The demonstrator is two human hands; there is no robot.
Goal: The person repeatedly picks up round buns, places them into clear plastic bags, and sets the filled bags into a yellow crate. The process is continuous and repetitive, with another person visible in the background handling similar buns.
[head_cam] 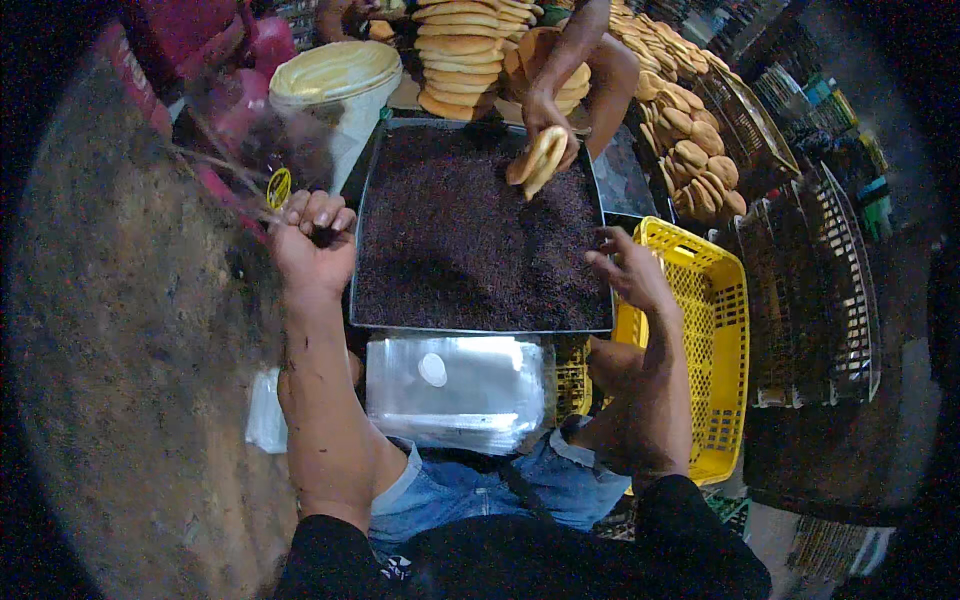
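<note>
My left hand [313,229] is closed on a clear plastic bag [240,169] with a yellow round label, left of a metal tray. The bag's outline is blurred. The tray [480,330] holds dark sprinkle-like granules [450,240]. At the tray's right edge, my right hand [628,262] has its fingers apart with nothing in it. Over the tray's far right part, another person's hand [551,124] holds a folded flat bread roll [544,161]. A stack of clear plastic bags [457,390] lies between the tray and my lap.
Stacked breads [459,56] stand beyond the tray, beside a lined tub [337,75]. A yellow plastic crate [731,322] is close on my right. More breads [690,142] lie in a pile at the back right, near dark crates [810,292]. Clear plastic [266,412] lies by my left forearm.
</note>
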